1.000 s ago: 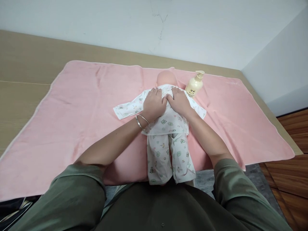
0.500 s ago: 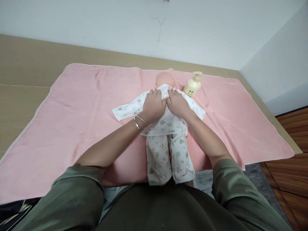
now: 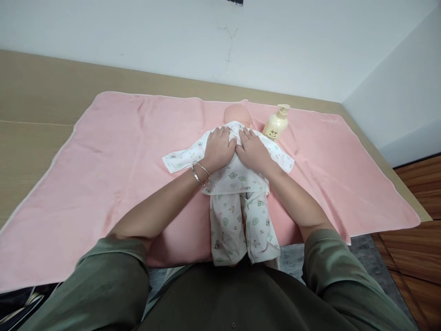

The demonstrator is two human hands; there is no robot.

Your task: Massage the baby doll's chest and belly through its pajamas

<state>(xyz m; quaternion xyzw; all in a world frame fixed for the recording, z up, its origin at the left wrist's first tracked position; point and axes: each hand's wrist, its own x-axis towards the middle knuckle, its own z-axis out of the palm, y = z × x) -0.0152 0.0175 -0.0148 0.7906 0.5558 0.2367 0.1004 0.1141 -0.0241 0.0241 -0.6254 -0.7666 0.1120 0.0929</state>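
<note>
While both arms reach forward from rolled green sleeves point(image 3: 113, 262), the left hand point(image 3: 218, 149) and the right hand point(image 3: 253, 151) lie palm down on the upper part of a doll's patterned white top point(image 3: 236, 178). Each hand is spread nearly flat, fingers close together and pointing towards the table's far edge, with the thumbs angled inward so that their tips come near each other. Neither hand appears to grasp anything; both simply rest on the cloth. Two thin bangles point(image 3: 198, 174) circle the left wrist.

The doll point(image 3: 237, 115) lies stretched out right of the table's middle, its bare round head towards the far edge and its matching trousers point(image 3: 227, 225) reaching the near edge. The sleeves of its top spread to either side, one towards the table's left edge and one towards its right edge.

Under the doll, a pink blanket point(image 3: 138, 161) covers most of the table point(image 3: 41, 87), leaving pale wood bare along the far edge and at the far left corner. One corner of the blanket comes close to the table's near right corner. A pale yellow pump bottle point(image 3: 276, 125) stands on the blanket near the far edge, just beside the doll's right-hand shoulder as seen here. A white wall point(image 3: 138, 37) rises behind the far edge.
</note>
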